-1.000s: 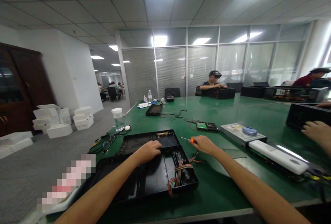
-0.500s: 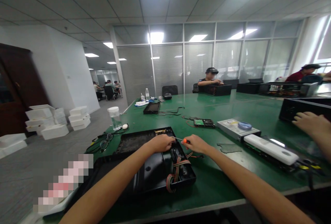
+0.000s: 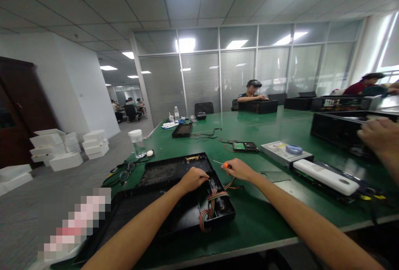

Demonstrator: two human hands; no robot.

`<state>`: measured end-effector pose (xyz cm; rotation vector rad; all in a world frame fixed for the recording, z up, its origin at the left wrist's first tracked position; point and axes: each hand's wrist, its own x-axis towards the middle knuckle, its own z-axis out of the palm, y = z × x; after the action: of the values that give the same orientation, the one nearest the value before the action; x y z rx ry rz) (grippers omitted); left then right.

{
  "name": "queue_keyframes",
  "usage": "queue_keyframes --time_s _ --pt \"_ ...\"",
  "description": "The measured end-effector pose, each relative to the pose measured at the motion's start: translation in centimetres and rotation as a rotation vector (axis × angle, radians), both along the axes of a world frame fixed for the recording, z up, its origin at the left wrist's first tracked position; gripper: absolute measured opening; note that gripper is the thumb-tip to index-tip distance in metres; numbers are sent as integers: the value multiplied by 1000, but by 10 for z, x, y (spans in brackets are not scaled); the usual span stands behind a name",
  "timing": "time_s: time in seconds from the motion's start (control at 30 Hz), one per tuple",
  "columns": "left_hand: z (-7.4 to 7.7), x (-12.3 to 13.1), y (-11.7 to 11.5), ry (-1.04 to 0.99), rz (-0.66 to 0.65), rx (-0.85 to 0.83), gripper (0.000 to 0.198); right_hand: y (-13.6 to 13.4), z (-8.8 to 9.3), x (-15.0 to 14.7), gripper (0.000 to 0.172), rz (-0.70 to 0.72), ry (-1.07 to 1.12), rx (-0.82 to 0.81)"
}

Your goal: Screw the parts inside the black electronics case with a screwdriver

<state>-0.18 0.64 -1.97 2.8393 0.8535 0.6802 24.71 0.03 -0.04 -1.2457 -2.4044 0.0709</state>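
My right hand [image 3: 239, 169] is closed round the orange handle of a screwdriver [image 3: 226, 164], whose thin shaft points left, apart from my left hand. My left hand [image 3: 193, 179] is pinched over the edge of a black open metal casing [image 3: 171, 169]; anything between its fingertips is too small to make out. The casing lies on the green table, its lid-like panel folded out to the left. Striped ribbon cables [image 3: 214, 197] are looped over its right end, just below my left fingertips. A small brass-coloured part [image 3: 192, 158] shows at its far edge.
To the right are a grey drive box [image 3: 279, 153] with a blue tape roll [image 3: 294, 149] and a long white device [image 3: 322, 174]. A circuit board [image 3: 245, 147] lies ahead. A co-worker's hand [image 3: 382, 137] is at a black case [image 3: 339, 130]. Left stand a jar [image 3: 137, 143] and glasses [image 3: 124, 176].
The screwdriver tip has come away from my left fingertips, and my right hand has turned slightly. At the right, the co-worker's black case has shifted left.
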Motion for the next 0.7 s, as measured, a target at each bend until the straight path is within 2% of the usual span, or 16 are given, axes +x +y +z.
queue_keyframes --time_s 0.1,0.17,0.23,0.33,0.4,0.47,0.57,0.63,0.7 --pt "3 -1 -4 33 -58 3 18 1 -1 4 14 14 15 35" --pt "7 -2 -6 46 -68 -15 18 2 -1 8 22 27 102 -17" --pt "9 -2 -7 46 -34 -48 17 3 1 15 30 63 206 -136" --pt "10 -1 -8 47 49 -83 18 7 8 25 31 169 366 -323" --pt "10 0 -8 62 63 -71 18 11 14 32 26 172 461 -345" --pt "10 1 -8 78 50 -49 15 13 18 36 21 64 507 -242" --pt "9 2 -8 84 52 -49 15 13 22 35 28 -82 511 0" --pt "9 2 -7 80 63 -62 15 11 21 30 31 -68 516 73" --pt "8 3 -7 74 71 -72 14 7 19 21 29 -37 509 71"
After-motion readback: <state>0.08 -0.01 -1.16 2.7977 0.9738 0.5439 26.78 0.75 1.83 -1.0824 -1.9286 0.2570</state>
